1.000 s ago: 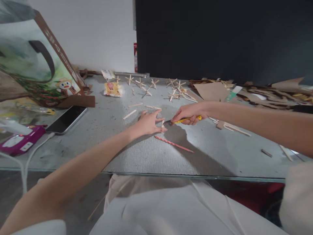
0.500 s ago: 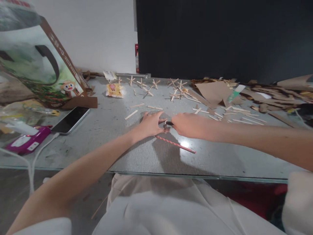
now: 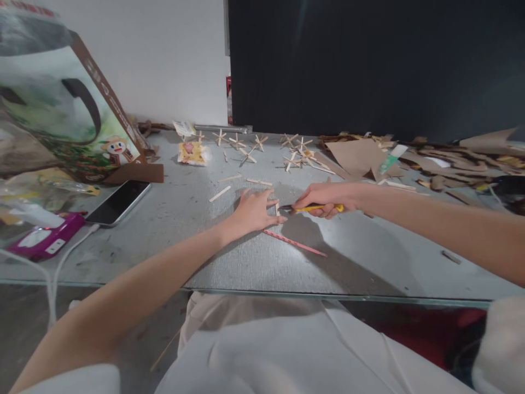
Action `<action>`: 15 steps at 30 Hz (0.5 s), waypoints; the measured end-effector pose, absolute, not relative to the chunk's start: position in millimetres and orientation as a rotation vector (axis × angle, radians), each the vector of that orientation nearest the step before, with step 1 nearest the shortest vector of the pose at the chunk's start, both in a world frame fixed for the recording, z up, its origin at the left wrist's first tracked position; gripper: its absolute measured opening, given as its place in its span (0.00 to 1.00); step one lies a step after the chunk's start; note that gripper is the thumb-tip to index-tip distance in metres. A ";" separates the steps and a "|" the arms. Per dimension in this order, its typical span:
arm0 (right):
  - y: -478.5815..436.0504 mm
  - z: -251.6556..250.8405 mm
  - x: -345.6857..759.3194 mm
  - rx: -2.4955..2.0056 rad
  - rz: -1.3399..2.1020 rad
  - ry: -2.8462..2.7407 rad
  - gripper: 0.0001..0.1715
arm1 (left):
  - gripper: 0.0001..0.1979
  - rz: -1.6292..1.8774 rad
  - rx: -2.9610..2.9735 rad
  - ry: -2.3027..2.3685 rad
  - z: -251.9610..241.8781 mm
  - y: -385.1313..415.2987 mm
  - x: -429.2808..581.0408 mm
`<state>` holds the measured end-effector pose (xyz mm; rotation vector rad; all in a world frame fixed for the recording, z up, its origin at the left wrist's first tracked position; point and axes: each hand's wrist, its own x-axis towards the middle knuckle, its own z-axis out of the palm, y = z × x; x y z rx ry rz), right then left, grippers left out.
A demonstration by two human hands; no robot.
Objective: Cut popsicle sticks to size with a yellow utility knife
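Note:
My left hand [image 3: 255, 210] rests on the grey table [image 3: 184, 241], fingers spread and pressing down on a small wooden stick [image 3: 278, 208]. My right hand [image 3: 326, 197] is closed around a yellow utility knife [image 3: 314, 208], its dark tip pointing left at the stick just beside my left fingertips. A pink pencil [image 3: 294, 242] lies on the table just below both hands.
Loose sticks and several star-shaped stick crosses [image 3: 295, 153] lie further back. Cardboard scraps [image 3: 361, 156] pile up at the right. A phone [image 3: 118, 201], a pink device with a white cable [image 3: 39, 241] and a printed bag [image 3: 61, 109] sit at the left.
My right hand pulled back to the right from the left hand, so the yellow knife handle shows again. The left hand stays on the stick.

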<state>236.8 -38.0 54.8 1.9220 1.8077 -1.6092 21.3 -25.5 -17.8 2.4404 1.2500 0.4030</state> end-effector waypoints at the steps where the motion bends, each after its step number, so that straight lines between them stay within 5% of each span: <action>1: -36.2 50.1 241.7 1.897 -1.711 1.757 0.18 | 0.45 0.407 2.440 1.248 -17.6 -25.7 21.1; 6: -42.5 36.6 250.8 1.861 -1.812 1.860 0.20 | 0.45 0.414 2.434 1.244 -18.7 -25.6 20.5; 15: -60.0 50.5 226.9 1.816 -0.755 2.308 0.19 | 0.43 0.400 2.416 1.271 -16.0 -27.7 19.3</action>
